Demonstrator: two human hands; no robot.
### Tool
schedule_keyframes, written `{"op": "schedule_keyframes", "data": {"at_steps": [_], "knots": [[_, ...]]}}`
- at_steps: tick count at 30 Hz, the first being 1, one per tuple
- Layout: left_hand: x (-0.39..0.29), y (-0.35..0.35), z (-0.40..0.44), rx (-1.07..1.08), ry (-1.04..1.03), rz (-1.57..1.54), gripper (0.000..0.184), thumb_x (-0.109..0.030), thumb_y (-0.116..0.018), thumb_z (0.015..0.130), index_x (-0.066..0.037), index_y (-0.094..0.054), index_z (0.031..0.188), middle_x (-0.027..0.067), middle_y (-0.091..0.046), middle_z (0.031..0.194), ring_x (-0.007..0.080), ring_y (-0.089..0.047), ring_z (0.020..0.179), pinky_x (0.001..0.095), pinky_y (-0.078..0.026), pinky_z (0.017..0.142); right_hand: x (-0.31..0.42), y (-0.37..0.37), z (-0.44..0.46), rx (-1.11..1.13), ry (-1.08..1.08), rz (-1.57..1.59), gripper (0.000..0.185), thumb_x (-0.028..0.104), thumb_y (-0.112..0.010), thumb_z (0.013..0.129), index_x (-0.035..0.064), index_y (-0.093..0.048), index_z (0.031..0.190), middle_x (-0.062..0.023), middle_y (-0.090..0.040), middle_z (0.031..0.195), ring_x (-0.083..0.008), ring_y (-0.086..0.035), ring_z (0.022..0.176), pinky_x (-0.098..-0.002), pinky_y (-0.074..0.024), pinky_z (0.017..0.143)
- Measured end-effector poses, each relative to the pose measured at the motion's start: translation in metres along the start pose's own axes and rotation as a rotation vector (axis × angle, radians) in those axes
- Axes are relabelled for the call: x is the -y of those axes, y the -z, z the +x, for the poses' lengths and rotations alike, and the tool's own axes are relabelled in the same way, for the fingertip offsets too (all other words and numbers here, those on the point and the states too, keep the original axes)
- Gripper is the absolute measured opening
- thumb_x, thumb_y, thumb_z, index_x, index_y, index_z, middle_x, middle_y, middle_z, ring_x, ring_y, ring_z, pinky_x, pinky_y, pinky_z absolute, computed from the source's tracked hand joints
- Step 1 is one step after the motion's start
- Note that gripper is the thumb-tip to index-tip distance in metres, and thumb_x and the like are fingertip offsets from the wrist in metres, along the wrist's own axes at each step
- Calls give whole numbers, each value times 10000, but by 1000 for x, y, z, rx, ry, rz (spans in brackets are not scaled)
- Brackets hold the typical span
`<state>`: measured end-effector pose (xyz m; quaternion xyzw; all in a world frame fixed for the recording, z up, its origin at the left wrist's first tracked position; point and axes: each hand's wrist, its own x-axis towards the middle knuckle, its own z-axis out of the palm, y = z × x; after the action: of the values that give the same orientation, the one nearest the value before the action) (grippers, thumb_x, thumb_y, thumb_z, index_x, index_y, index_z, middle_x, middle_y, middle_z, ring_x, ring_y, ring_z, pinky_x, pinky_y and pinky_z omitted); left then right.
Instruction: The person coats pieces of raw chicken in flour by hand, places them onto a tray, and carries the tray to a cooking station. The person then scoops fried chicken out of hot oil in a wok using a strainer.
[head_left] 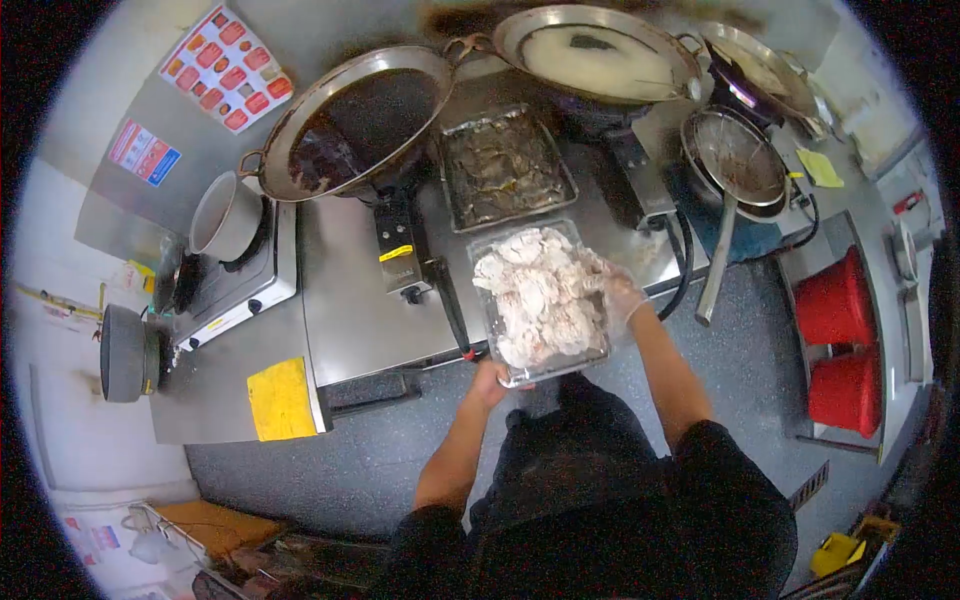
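A metal tray (510, 375) heaped with white, flour-coated pieces of food (540, 290) is in front of me at the counter's front edge. My left hand (490, 382) is bare and closed on the tray's near left corner. My right hand (624, 293), in a clear plastic glove, is at the right side of the tray. Its fingers bend in over the coated pieces, and what they grip is hidden. Just beyond stands a second metal tray (462, 205) with a dark, greasy-looking inside.
A wok of dark liquid (375, 115) and a wok of pale, foamy liquid (600, 60) stand behind. To the right are a long-handled strainer (740, 165) and red bins (835, 300). A pot (225, 220) and a yellow cloth (280, 400) are at left.
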<state>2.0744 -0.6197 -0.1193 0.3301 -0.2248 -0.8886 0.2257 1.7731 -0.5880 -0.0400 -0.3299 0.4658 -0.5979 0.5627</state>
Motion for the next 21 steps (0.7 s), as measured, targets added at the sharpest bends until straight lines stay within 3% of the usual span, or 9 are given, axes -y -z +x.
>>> {"op": "schedule_keyframes", "data": {"at_steps": [1,4,7,10,14,16,18,20,21], "knots": [[-4,-2,-4,-48,-6,2,727,-88,-453,517,66,-407,1226,225,-495,1188,435,-523,1009,589,-484,743,6,-10,1,-49,-28,63,448,81,-506,826,28,-439,1265,-72,-500,1250,-154,-529,1051,-275,-428,910],[10,-26,-14,-5,1,-74,730,-111,-455,521,77,-406,1225,222,-508,1179,416,-516,1034,585,-457,797,-15,31,-1,-100,-14,-234,393,137,-467,861,64,-471,1248,-83,-486,1272,-160,-505,1103,-249,-383,956],[5,-19,-22,-56,-31,-162,705,-113,-453,525,42,-426,1212,208,-487,1206,410,-467,1097,570,-392,896,-30,18,2,-48,276,-468,377,147,-436,866,85,-486,1235,-98,-456,1300,-180,-449,1178,-261,-329,1007],[32,-46,-31,-76,-52,-279,690,-104,-451,526,16,-433,1205,199,-476,1217,409,-431,1140,558,-345,961,-20,23,-29,-28,294,-414,383,158,-431,862,56,-483,1228,-130,-411,1329,-208,-380,1237,-285,-284,1041],[41,-49,-42,10,-16,-338,788,-74,-460,497,-10,-366,1276,185,-442,1262,415,-392,1179,529,-342,981,-9,5,-55,-386,417,-585,330,144,-512,835,23,-550,1140,-113,-523,1220,-189,-486,1134,-265,-357,975],[42,-56,-44,21,11,-381,701,-51,-448,516,-7,-399,1214,174,-458,1225,401,-420,1149,527,-350,971,-7,-2,-63,-487,435,-629,317,140,-533,829,15,-567,1118,-109,-551,1193,-184,-513,1108,-260,-375,959],[66,-69,-58,11,38,-439,617,-29,-436,535,-4,-432,1152,162,-473,1189,387,-448,1119,524,-359,962,2,1,-84,-527,153,-2,278,141,-575,822,12,-600,1067,-86,-616,1078,-161,-564,1013,-249,-422,893],[68,-63,-67,-187,116,-173,469,-18,-460,605,-23,-459,1074,140,-483,1141,338,-511,1032,472,-422,883,15,-13,-87,-363,260,-210,409,257,-449,904,33,-459,1246,-153,-516,1187,-290,-517,1063,-408,-424,909],[70,-74,-79,-256,163,-8,311,-43,-493,699,-43,-466,1009,116,-505,1058,288,-548,952,407,-456,767,30,-27,-94,-189,230,363,486,350,-422,902,45,-411,1280,-153,-484,1214,-308,-506,1069,-451,-424,898]]}}
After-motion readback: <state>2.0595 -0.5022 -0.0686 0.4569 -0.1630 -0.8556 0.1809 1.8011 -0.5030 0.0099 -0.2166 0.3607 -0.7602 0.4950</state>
